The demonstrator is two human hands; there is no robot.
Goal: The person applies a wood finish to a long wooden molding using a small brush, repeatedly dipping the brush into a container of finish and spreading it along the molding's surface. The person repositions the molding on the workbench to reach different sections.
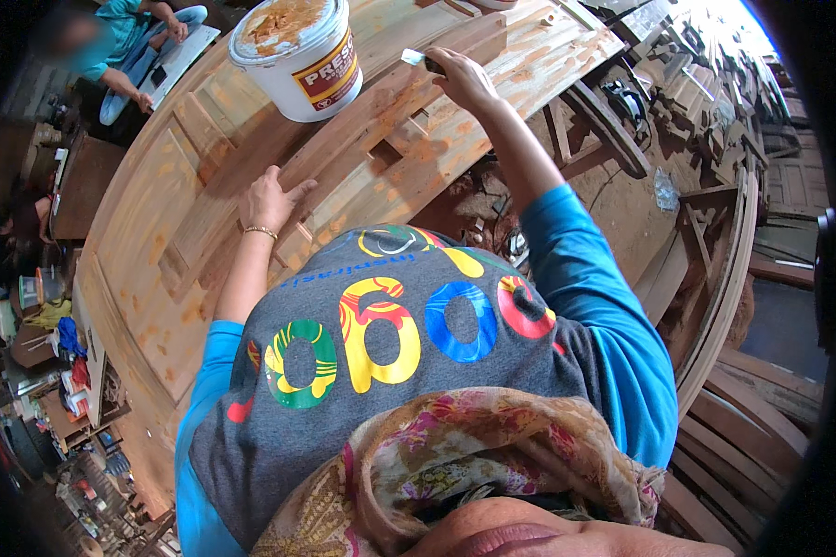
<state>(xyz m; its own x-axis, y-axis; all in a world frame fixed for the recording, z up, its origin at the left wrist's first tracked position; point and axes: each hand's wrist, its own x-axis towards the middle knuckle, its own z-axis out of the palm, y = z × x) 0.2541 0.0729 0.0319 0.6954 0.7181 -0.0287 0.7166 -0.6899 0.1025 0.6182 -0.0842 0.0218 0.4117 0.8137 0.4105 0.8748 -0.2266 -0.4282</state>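
My right hand (462,80) grips a small putty knife (413,58); its pale blade points left and a bit of dark handle shows at the fingertips. Below it lies a wooden board (381,107) with square cut-outs, smeared with orange filler. Fingers apart, my left hand (274,201) rests on the wood nearer my body. Both hands are over a large wooden door (158,269) with recessed panels and orange patches. On the door, beyond my hands, stands a white bucket (293,88), its top covered with orange-brown filler.
Another person (125,42) sits at the far left with a flat light board. Scrap wood (706,102) is heaped on the right, beside a curved wooden frame (729,269). Tools and containers (60,325) clutter the left side.
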